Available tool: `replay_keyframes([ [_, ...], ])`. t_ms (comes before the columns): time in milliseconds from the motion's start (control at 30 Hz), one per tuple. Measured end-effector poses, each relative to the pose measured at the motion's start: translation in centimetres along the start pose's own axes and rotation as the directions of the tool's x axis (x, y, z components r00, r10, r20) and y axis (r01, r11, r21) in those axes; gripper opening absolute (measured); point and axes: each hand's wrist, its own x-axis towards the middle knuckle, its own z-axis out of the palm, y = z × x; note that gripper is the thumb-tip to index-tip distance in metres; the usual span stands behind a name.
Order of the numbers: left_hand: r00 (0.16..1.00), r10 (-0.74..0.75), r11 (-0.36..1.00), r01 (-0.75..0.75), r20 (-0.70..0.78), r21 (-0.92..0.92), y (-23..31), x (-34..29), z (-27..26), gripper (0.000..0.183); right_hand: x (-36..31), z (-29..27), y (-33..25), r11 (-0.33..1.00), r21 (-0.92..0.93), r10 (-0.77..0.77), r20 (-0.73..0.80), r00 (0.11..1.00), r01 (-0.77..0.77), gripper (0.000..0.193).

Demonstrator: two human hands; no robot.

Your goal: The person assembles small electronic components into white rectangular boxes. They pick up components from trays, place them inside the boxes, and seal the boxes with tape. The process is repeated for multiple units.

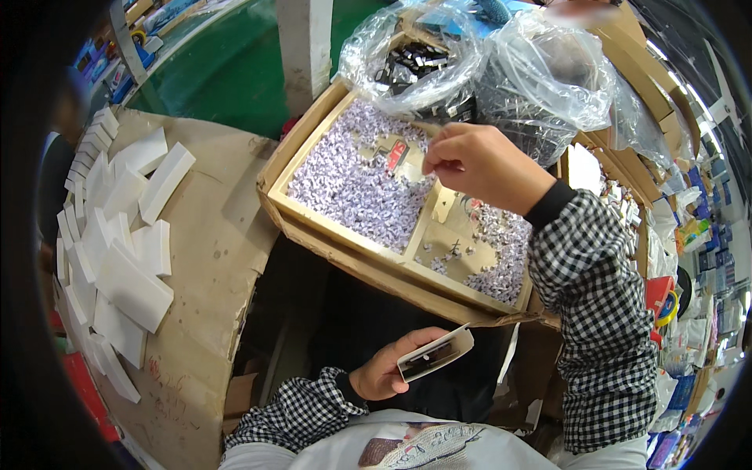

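My left hand [389, 368] is closed around a small white box [435, 354] in front of my body. The box's end is open, and something dark shows inside. My right hand [472, 157] hangs over the divider of a shallow wooden tray [409, 262], fingers pinched together. What they hold, if anything, I cannot make out. Many small whitish-purple pieces [352, 188] fill much of the tray's left compartment. Fewer of the same pieces [501, 243] lie in the right compartment, partly hidden by my right arm.
Several white boxes [133, 290] are piled on a cardboard-covered table [211, 227] at the left. Behind the tray stand a clear plastic bag [415, 66] with black pieces and another clear bag [548, 70]. A grey post [305, 55] rises at the back. Cartons line the right side.
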Motion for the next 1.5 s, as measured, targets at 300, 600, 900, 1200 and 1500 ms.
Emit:
replay_keyframes([
  [300,0.991,0.120,0.959,-0.130,0.057,0.252,1.6,-0.5,-1.2,0.106,3.9,3.0,-0.5,0.962,-0.161,0.245,0.168,0.955,-0.219,0.020],
  [600,0.955,0.264,0.831,-0.295,0.133,0.472,1.9,-0.4,-1.7,0.106,4.2,3.7,-0.2,0.964,-0.232,0.164,0.134,0.977,-0.129,0.017],
  [900,0.990,0.138,0.963,-0.125,-0.038,0.237,2.3,-1.2,-1.6,0.105,-2.3,-2.4,-5.5,0.996,-0.091,-0.008,-0.056,0.998,0.003,0.007],
  [1200,0.999,-0.011,0.995,0.015,-0.044,0.099,1.8,-0.7,0.8,0.101,-10.1,0.0,-13.6,0.997,0.037,-0.077,0.137,0.988,0.072,0.019],
  [1500,0.971,-0.237,0.969,0.234,-0.027,-0.084,-1.4,-1.7,2.7,0.116,-17.7,2.5,-14.4,0.978,0.057,0.210,-0.291,0.933,-0.202,0.030],
])
